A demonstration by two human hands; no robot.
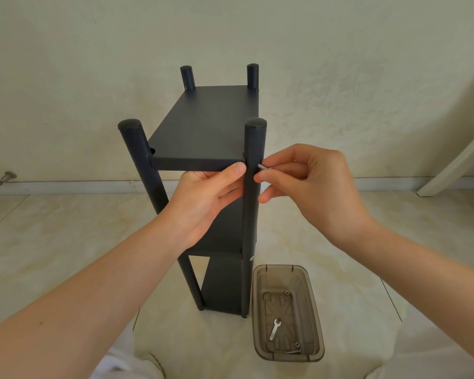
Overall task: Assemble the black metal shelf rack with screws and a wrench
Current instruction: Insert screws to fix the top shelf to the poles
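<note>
Rack (203,127) upright | screw (263,167) horizontal, right fingers (281,160) pinching | left fingers (230,173) gripping post (253,143)

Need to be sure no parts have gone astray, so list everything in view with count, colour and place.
shelf rack: one, black, upright on the floor, centre
screw: one, silver, against the rack's near right post at top-shelf level
bin: one, translucent brown-grey, on the floor right of the rack's base
wrench: one, silver, lying in the bin
loose fasteners: at least three, silver, in the bin
metal fitting: one, grey, at the foot of the wall, far left
slanted piece: one, white, far right, cut off by the frame
left hand: one, bare, holding the top shelf's front edge
right hand: one, bare, pinching the screw
</note>
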